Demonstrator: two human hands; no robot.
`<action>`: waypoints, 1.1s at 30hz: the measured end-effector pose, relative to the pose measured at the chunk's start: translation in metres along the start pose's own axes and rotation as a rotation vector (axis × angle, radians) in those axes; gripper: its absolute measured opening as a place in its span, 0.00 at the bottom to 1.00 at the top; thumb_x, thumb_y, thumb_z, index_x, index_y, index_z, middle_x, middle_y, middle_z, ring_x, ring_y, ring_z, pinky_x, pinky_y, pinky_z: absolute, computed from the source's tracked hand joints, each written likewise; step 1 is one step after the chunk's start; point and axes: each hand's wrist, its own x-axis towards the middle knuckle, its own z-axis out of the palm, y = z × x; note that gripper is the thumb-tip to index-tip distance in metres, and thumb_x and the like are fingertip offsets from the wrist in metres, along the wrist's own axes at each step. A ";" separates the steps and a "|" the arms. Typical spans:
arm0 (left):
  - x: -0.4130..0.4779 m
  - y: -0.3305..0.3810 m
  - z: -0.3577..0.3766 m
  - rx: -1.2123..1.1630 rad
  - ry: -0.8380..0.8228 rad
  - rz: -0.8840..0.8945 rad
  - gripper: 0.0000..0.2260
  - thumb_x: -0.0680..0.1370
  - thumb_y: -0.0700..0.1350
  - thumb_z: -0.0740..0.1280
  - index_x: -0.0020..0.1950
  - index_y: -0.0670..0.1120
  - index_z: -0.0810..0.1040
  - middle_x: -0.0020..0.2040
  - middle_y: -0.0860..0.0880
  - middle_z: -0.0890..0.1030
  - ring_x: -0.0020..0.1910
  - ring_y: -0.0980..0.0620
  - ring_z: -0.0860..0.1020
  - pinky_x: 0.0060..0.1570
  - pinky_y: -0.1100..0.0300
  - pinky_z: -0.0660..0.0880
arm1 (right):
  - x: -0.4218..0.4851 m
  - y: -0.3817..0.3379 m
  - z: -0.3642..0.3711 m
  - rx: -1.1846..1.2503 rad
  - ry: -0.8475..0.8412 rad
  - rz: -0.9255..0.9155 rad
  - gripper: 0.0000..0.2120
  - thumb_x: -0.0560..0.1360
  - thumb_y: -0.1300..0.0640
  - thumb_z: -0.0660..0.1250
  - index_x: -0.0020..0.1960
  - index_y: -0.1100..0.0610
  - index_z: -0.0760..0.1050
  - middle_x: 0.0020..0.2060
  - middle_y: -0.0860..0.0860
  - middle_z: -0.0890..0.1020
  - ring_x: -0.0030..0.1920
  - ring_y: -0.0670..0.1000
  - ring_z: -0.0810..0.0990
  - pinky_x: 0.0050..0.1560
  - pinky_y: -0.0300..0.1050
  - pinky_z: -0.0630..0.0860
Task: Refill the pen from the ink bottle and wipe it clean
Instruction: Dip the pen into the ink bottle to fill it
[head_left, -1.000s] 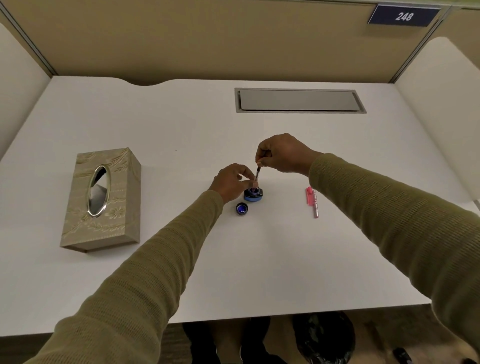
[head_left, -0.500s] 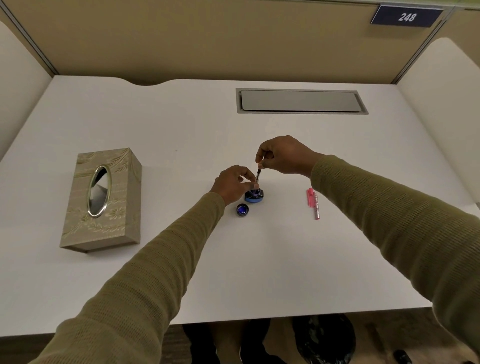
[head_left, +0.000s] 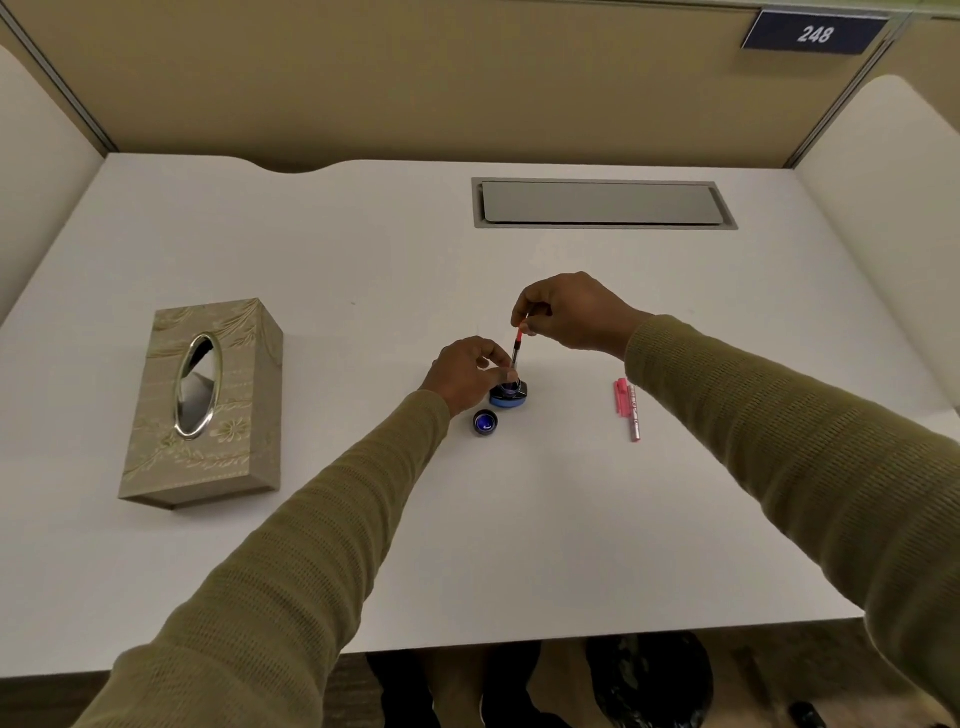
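Mid-refill, our right hand (head_left: 571, 312) pinches the pen (head_left: 516, 351) with its tip in the open ink bottle (head_left: 509, 396), which our left hand (head_left: 462, 375) grips with curled fingers (head_left: 497, 358) on the worktop (head_left: 363, 260); wiping is not yet done.

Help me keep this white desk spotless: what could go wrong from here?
The open ink bottle, steadied by the left hand, could tip if the pen pinched in the right hand levers against it. Lifting the pen out may drip ink on the desk; the tissue box sits off to the left.
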 end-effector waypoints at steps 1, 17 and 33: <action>-0.001 0.000 0.000 -0.005 0.003 0.003 0.07 0.73 0.48 0.76 0.49 0.50 0.82 0.54 0.54 0.81 0.55 0.53 0.78 0.56 0.55 0.74 | 0.001 0.000 0.000 0.005 0.007 0.004 0.07 0.79 0.61 0.69 0.55 0.58 0.83 0.48 0.53 0.87 0.49 0.49 0.84 0.46 0.38 0.77; -0.003 0.001 0.001 -0.021 0.022 0.051 0.08 0.73 0.46 0.76 0.50 0.46 0.83 0.50 0.51 0.84 0.54 0.52 0.79 0.55 0.56 0.74 | 0.004 0.003 0.006 -0.029 -0.004 -0.020 0.06 0.79 0.58 0.69 0.55 0.56 0.82 0.47 0.51 0.85 0.47 0.49 0.82 0.43 0.37 0.74; -0.002 0.002 0.000 -0.036 0.021 0.045 0.07 0.73 0.47 0.75 0.49 0.46 0.83 0.50 0.51 0.84 0.54 0.52 0.79 0.54 0.57 0.73 | 0.011 -0.001 0.004 -0.104 -0.025 0.015 0.09 0.78 0.53 0.70 0.52 0.60 0.82 0.44 0.51 0.85 0.44 0.50 0.81 0.44 0.44 0.75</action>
